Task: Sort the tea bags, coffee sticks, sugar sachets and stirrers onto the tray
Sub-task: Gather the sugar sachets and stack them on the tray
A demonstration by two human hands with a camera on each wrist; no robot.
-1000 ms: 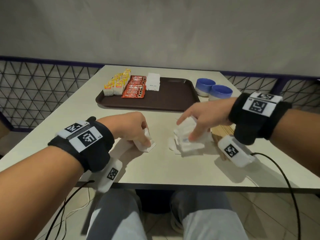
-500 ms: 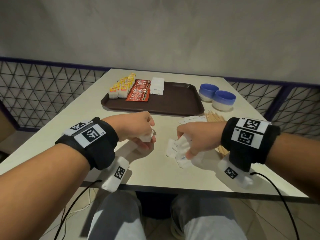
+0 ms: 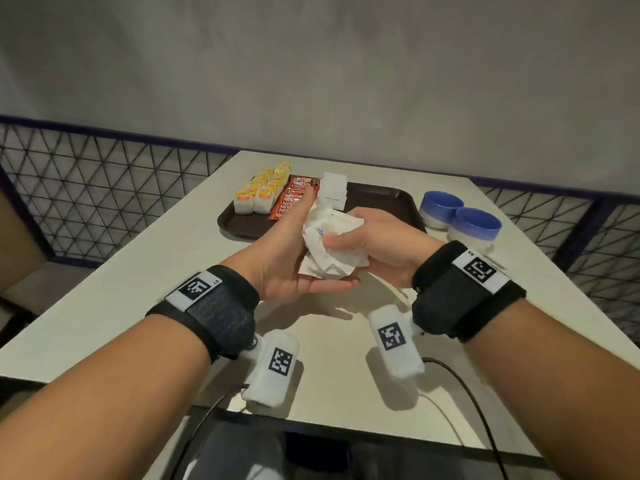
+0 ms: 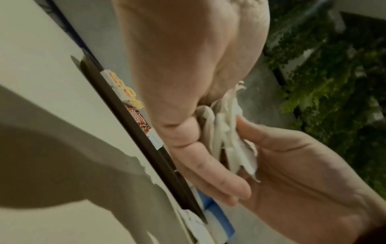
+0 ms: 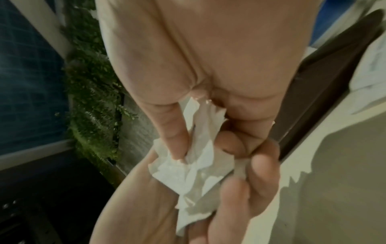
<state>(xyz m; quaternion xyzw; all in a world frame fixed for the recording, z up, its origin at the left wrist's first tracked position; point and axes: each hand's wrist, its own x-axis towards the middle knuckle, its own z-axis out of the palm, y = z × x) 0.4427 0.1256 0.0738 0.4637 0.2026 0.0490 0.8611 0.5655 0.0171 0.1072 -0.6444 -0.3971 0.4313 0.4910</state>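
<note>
A crumpled bunch of white sugar sachets [image 3: 332,247] is held above the table, just in front of the brown tray [image 3: 381,206]. My left hand [image 3: 287,258] cups it from below and the left, thumb pointing up. My right hand [image 3: 374,237] grips it from the right, thumb pressed on top. The wrist views show the sachets [image 4: 225,132] [image 5: 188,173] squeezed between both hands. On the tray's left part stand yellow tea bags [image 3: 263,190], red coffee sticks [image 3: 292,199] and a stack of white sachets [image 3: 334,188]. I see no stirrers; my right hand hides that spot.
Two blue-and-white bowls [image 3: 460,216] stand on the table right of the tray. The tray's right half is bare. A mesh railing [image 3: 104,185] runs along the left and right of the table, with a grey wall behind.
Both hands have risen off the table and come together. The loose sachets they were gathering are now one bunch held between them, nearer the tray.
</note>
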